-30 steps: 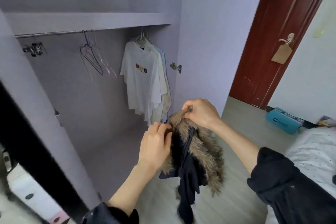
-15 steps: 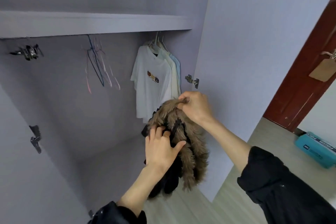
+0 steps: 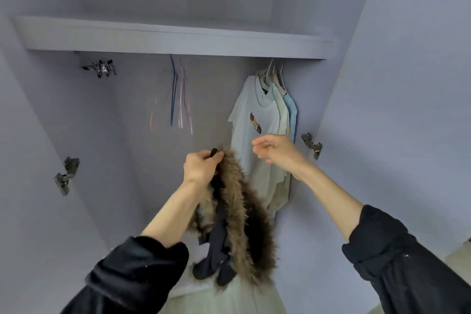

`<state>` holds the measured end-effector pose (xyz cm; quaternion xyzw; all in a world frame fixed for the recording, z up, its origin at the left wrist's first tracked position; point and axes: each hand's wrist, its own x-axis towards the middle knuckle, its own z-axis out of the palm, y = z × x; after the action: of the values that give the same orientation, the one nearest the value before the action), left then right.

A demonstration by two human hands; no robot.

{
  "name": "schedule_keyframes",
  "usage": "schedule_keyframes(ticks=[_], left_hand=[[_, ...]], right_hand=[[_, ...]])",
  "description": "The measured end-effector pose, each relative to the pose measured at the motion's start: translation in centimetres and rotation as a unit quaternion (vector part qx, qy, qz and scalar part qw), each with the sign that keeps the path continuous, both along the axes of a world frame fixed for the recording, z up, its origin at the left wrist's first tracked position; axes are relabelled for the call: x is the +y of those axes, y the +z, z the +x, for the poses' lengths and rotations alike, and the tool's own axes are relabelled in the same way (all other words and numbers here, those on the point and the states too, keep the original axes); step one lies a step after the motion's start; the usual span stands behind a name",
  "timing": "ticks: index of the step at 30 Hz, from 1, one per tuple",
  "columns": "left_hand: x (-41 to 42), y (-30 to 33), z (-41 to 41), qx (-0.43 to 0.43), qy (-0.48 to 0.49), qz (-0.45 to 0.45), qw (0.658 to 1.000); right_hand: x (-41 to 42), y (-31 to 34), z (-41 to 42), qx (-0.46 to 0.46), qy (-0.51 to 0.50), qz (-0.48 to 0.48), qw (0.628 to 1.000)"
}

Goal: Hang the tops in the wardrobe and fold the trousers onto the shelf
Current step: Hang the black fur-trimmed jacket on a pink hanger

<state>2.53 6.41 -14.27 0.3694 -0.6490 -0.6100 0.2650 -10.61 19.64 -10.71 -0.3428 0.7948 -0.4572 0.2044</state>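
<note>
Left hand [image 3: 201,168] grips 1 fur-trimmed garment [image 3: 234,211]; right hand [image 3: 276,148] loose.

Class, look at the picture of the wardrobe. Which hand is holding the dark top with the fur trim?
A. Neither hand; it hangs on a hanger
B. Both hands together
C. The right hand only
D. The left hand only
D. The left hand grips the fur-trimmed top at its upper end, while the right hand is apart from it, fingers loose, in front of the hanging white T-shirt.
</note>
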Motion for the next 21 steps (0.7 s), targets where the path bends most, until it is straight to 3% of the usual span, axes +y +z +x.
schedule_keyframes(ticks=[4, 8, 11, 16, 21], left_hand=[[-1.6, -0.1, -0.5, 0.020, 0.077, 0.055, 0.995], [-2.2, 0.8, -0.4, 0.028, 0.095, 0.059, 0.993], [-2.5, 1.9, 0.0, 0.048, 0.099, 0.078, 0.991], [-3.9, 3.5, 2.4, 0.065, 0.101, 0.080, 0.990], [-6.8, 2.3, 5.9, 0.025, 0.112, 0.128, 0.985]], right_hand=[[2.0, -5.0, -0.6, 0.004, 0.040, 0.103, 0.994], [3.0, -8.7, 0.7, -0.028, 0.121, 0.127, 0.984], [1.6, -10.3, 1.6, 0.021, 0.131, 0.145, 0.980], [-1.6, -9.4, 1.0, 0.161, 0.070, 0.095, 0.980], [-4.4, -3.5, -2.0, 0.249, 0.024, 0.021, 0.968]])
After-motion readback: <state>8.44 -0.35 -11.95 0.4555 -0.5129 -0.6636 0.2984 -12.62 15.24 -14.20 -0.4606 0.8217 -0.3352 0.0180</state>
